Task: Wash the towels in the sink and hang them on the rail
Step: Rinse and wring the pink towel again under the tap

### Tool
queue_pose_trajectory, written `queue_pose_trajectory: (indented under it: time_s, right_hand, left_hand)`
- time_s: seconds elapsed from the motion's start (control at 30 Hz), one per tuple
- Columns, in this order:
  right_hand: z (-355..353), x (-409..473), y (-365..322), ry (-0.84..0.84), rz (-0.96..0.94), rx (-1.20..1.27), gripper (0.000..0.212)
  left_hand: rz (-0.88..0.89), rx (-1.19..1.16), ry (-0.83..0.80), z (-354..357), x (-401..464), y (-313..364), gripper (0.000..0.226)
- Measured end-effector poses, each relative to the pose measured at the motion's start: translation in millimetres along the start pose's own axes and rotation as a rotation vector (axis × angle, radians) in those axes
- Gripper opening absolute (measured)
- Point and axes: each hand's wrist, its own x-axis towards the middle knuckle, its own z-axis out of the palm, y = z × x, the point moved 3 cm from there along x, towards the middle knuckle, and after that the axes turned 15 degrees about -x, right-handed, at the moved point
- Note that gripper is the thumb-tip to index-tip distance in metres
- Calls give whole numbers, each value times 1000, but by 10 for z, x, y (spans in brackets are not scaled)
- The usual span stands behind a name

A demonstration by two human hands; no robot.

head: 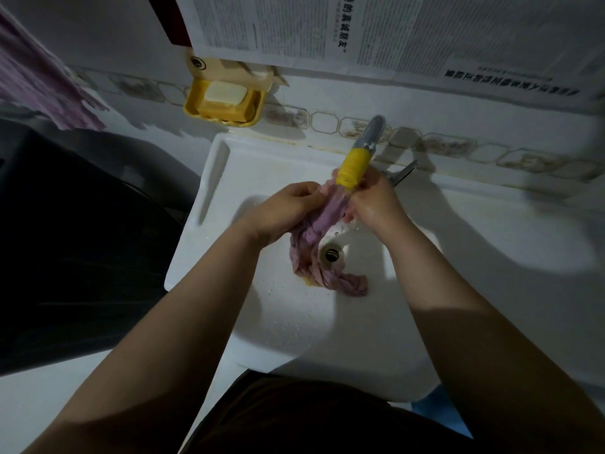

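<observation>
While water runs from the yellow-tipped tap (353, 168) at the sink's (294, 322) back edge, a twisted purple towel (327, 217) is gripped by both hands: the left hand (288, 208) and right hand (376, 201) are curled round its upper end. Its tail is draped past the drain (331, 253) toward the front. A yellow soap dish (226, 101) is mounted beyond the back-left corner.
</observation>
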Motion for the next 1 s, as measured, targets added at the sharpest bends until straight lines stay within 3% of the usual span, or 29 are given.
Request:
queue_pose_trajectory:
  time_s: [0.07, 0.13, 0.17, 0.23, 0.33, 0.47, 0.57, 0.67, 0.77, 0.87, 1.0]
  right_hand:
    - [74, 76, 80, -19, 98, 232, 19]
    - [295, 60, 261, -239, 213, 467, 46]
    - [410, 12, 367, -339, 246, 506, 55]
    - [510, -144, 584, -428, 250, 308, 48]
    - [370, -250, 779, -277, 161, 54, 22]
    - [140, -275, 649, -41, 109, 62, 25]
    - [100, -313, 353, 28, 103, 122, 34]
    - [247, -350, 103, 28, 100, -14, 41]
    - [275, -243, 45, 110, 131, -234, 46]
    - [150, -97, 105, 218, 188, -323, 34]
    - [356, -304, -63, 177, 16, -369, 52]
  left_hand:
    - [39, -10, 25, 46, 36, 23, 27]
    - [74, -132, 92, 94, 74, 75, 25]
    - [99, -204, 134, 94, 93, 120, 26]
    - [132, -319, 229, 16, 137, 172, 30]
    - [125, -255, 382, -217, 177, 125, 35]
    - [91, 72, 525, -381, 240, -92, 32]
    - [-15, -12, 445, -161, 283, -313, 23]
    - [-60, -249, 425, 125, 294, -395, 20]
    - [-134, -412, 438, 346, 303, -445, 28]
    - [-167, -649, 434, 464, 355, -492, 57]
    - [-140, -434, 594, 244, 375, -304, 41]
